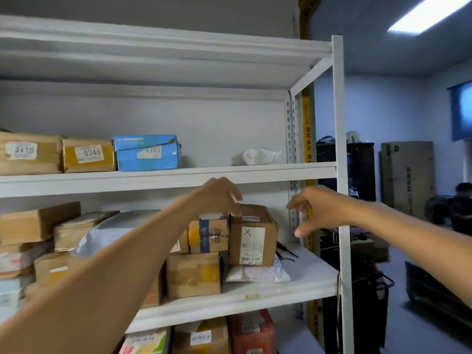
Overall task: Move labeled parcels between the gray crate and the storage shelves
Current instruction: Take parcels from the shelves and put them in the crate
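Note:
A brown cardboard parcel (pixel 252 236) with a white label marked X stands on the middle shelf (pixel 306 279) of the white storage rack, resting on a white plastic mailer (pixel 258 274). My left hand (pixel 219 195) hovers over the parcel's top left corner, fingers curled and touching or nearly touching it. To the parcel's right my right hand (pixel 311 210) is held apart from it, fingers spread and empty. Several other labeled boxes (pixel 194 274) are stacked to the left. The gray crate is out of view.
The upper shelf (pixel 229 172) carries boxes numbered 0410 (pixel 28 154) and 0346 (pixel 88 155), a blue parcel (pixel 146 153) and a clear bag (pixel 258 157). More parcels (pixel 250 333) fill the lower shelf. The rack's upright post (pixel 341 149) stands right. A seated person (pixel 462 208) is at the far right.

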The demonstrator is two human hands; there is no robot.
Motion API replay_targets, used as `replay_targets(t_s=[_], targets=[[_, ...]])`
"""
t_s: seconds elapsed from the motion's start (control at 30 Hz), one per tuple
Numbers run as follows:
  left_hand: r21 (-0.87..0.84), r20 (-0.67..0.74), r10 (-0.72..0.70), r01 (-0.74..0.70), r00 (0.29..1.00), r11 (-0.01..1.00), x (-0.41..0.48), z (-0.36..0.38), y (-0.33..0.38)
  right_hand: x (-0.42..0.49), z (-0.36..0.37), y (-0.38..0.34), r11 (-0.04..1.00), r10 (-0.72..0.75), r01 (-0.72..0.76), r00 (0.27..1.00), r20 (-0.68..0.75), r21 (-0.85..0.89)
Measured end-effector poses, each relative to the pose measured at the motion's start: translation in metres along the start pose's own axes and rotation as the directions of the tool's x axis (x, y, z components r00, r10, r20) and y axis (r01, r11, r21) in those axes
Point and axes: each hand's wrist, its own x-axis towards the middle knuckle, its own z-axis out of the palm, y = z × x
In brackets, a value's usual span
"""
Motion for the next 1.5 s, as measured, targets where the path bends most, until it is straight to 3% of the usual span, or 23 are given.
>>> replay_targets(t_s=[0.27,0.53,0.63,0.7,0.83,1.0,1.1,1.2,1.3,1.37,1.5], targets=[[-0.06,-0.184,0.035,-0.047,0.982,0.997,0.082,-0.053,-0.035,0.073,-0.041,0.02,1.0,-0.013,0.011,0.988,-0.156,-0.014],[-0.033,-0.195,-0.025,0.019,0.98,0.999,0.15,-0.066,-0.05,0.148,-0.066,0.057,0.995,-0.079,0.095,0.919,-0.386,0.023],[-0.161,-0.166,-0.082,0.055,0.983,0.985,0.171,-0.062,-0.049,0.177,-0.07,0.072,0.986,-0.056,0.122,0.881,-0.47,0.111],[-0.282,-0.162,-0.143,0.093,0.977,0.955,0.188,-0.057,-0.043,0.2,-0.071,0.08,0.974,0.024,0.083,0.888,-0.46,0.212],[-0.492,-0.07,-0.29,0.22,0.954,0.842,0.221,-0.038,-0.024,0.241,-0.064,0.076,0.904,0.206,-0.064,0.931,-0.3,0.422],[-0.646,0.08,-0.348,0.314,0.934,0.696,0.248,-0.024,-0.012,0.262,-0.052,0.065,0.904,0.148,-0.088,0.982,-0.114,0.418],[-0.639,0.09,-0.375,0.342,0.923,0.689,0.25,-0.021,-0.011,0.267,-0.046,0.07,0.839,0.106,-0.051,0.992,-0.071,0.541],[-0.639,0.015,-0.407,0.322,0.913,0.699,0.246,-0.017,-0.003,0.27,-0.047,0.074,0.621,0.177,-0.089,0.984,-0.028,0.779],[-0.728,0.011,-0.451,0.317,0.892,0.608,0.244,-0.014,0.001,0.267,-0.051,0.072,0.543,0.223,-0.057,0.972,-0.079,0.838],[-0.821,-0.087,-0.454,0.194,0.887,0.537,0.242,-0.012,-0.003,0.263,-0.051,0.07,0.505,0.227,0.021,0.961,-0.156,0.863],[-0.898,-0.253,-0.404,-0.058,0.879,0.437,0.222,-0.006,-0.001,0.248,-0.043,0.067,0.323,0.196,0.243,0.928,-0.316,0.915]])
